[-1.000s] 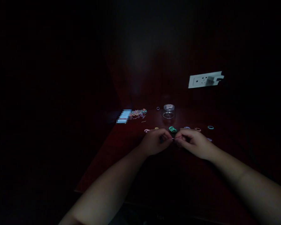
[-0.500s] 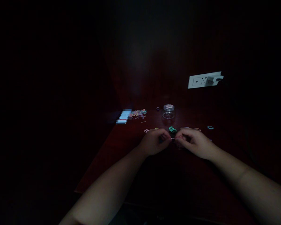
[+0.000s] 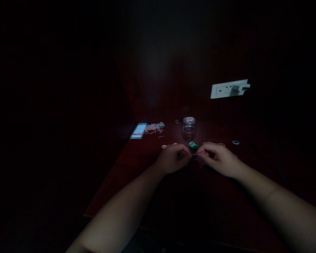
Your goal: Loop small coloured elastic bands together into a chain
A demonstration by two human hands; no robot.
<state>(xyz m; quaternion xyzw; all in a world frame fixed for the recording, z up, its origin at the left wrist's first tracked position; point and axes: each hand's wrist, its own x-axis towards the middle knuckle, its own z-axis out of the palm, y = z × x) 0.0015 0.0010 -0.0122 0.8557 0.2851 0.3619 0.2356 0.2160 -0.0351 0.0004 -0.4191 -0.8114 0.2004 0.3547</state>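
My left hand (image 3: 175,159) and my right hand (image 3: 218,160) meet over the table, fingertips pinched a short way apart. Between them stretches a thin, pale hair tie (image 3: 194,154), gripped at both ends; its colour is hard to make out in the dim light. Just beyond the fingertips lies a small heap of green hair ties (image 3: 193,145). A pink hair tie (image 3: 164,146) shows past my left hand, and an orange one (image 3: 222,144) is partly hidden behind my right hand. Below the right fingertips, dark pinkish bands (image 3: 200,161) are only dimly visible.
A clear lidded jar (image 3: 189,125) stands towards the back of the dark red table (image 3: 137,168). Left of it are a mixed pile of hair ties (image 3: 156,127) and a lit phone (image 3: 139,131). A blue hair tie (image 3: 235,142) lies at right. The wall holds a socket (image 3: 228,89) with a plug.
Both hands stay almost in place, still pinching the hair tie. The stretch of it showing between the fingertips looks slightly longer, and the view has shifted a little.
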